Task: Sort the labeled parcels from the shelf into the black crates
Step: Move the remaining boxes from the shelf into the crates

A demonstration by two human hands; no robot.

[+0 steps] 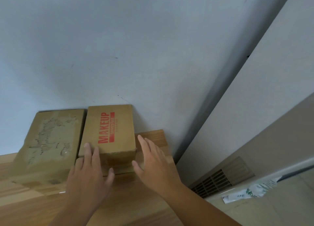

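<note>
2 cardboard parcels on the wooden shelf (pixel 25 191), backs to a pale wall (pixel 119 47). Leftmost: script-lettered parcel (pixel 49 140), lying flat. Just beside it: MAKEUP parcel (pixel 115 123), red print facing up. Left hand (pixel 88 178): fingers straight, laid on the MAKEUP parcel's near left corner, thumb by its front face. Right hand (pixel 153 162): fingers spread, straight, just beside the parcel's right side; contact unclear. Far right, on the floor (pixel 271 208): vent grille (pixel 220 178), white printed bag (pixel 251 190).

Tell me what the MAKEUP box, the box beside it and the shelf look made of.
MAKEUP box: matte brown cardboard, by its folded edges and red print. Left box: likely cardboard too, under glossy clear tape that shows bubbles. Shelf: wood or wood-look laminate, judging by grain and plank seams.
</note>
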